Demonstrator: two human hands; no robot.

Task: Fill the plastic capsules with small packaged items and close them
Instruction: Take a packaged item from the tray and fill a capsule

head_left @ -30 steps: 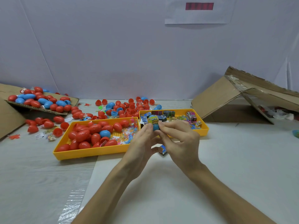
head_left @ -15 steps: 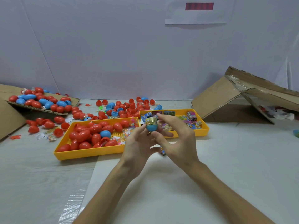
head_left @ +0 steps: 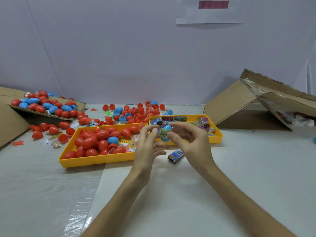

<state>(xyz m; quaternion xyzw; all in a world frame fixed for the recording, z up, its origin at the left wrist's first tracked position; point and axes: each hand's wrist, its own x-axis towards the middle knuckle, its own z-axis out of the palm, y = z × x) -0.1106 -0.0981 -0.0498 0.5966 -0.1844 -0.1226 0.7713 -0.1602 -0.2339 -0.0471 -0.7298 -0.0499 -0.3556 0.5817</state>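
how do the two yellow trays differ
The left tray holds mostly capsules, nearly all red; the right tray holds small printed packets. The left tray reaches nearer the person; the right tray sits farther back. Both are yellow, shallow and rectangular.

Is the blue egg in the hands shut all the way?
Not shut. The blue capsule has a gap between its halves where the packet shows. The left hand and right hand hold it.

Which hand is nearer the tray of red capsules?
Left. The left hand is at the tray's right end; the right hand is farther right, before the second tray. Both pinch a blue capsule.
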